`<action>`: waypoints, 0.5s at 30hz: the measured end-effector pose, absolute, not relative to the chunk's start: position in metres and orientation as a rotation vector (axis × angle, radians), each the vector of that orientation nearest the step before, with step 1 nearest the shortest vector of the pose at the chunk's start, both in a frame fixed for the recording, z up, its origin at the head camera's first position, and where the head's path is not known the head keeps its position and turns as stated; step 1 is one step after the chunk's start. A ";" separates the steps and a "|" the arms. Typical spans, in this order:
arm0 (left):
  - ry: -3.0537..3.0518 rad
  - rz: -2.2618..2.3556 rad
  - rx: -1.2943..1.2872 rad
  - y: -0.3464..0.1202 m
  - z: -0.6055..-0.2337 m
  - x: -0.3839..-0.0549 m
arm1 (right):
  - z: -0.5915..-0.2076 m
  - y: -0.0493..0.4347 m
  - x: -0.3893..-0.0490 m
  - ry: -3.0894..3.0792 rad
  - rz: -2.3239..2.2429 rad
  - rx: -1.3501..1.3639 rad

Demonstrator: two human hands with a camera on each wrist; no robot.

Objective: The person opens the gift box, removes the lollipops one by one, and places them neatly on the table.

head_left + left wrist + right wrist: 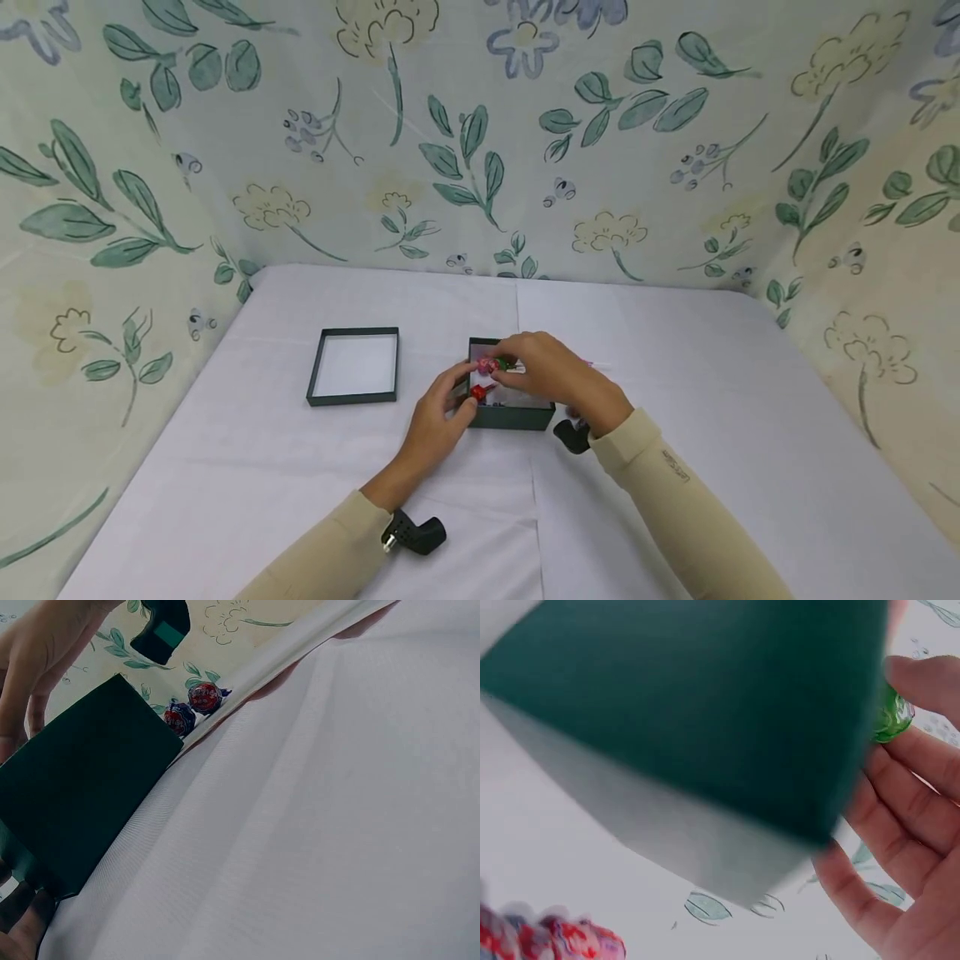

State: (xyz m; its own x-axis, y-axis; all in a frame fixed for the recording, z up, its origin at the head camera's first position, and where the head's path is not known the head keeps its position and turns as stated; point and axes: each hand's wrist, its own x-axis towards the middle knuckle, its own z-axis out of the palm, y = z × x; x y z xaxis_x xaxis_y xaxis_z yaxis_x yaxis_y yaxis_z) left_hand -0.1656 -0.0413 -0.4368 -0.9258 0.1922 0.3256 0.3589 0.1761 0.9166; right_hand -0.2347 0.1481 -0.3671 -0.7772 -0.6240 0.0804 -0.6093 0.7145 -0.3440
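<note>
A dark green open box [512, 418] sits in front of me with wrapped candies inside. My left hand [438, 417] holds the box at its left side, thumb by the front corner. A red-wrapped lollipop [480, 392] lies inside near that thumb. Over the box, my right hand [543, 367] pinches a green-wrapped lollipop [892, 720] between thumb and fingers. Next to it, a pink-wrapped lollipop [487, 365] shows by the right fingertips. In the right wrist view, the box wall [705, 697] fills much of the picture.
A shallow dark-rimmed lid [352, 398] lies to the left, its white inside facing up. Two red and blue wrapped candies [204, 697] rest beyond the box in the left wrist view. White cloth [637, 500] covers the table; floral fabric [465, 167] hangs behind.
</note>
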 end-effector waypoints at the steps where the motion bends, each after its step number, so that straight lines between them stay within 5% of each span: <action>1: -2.302 -1.855 -0.542 -0.041 -0.437 -0.166 | -0.365 0.151 -0.233 2.881 -0.558 -1.030; 15: -2.278 -1.856 -0.549 -0.040 -0.438 -0.165 | -0.347 0.189 -0.219 3.022 -0.717 -1.007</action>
State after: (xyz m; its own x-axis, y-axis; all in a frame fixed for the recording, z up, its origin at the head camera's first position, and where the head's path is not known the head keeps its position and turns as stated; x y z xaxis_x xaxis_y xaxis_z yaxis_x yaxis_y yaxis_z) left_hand -0.1646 -0.0396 -0.4381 -0.9212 0.1841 0.3428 0.3729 0.1664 0.9128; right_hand -0.2186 0.1888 -0.3470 -0.8028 -0.5417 0.2493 -0.5959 0.7142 -0.3671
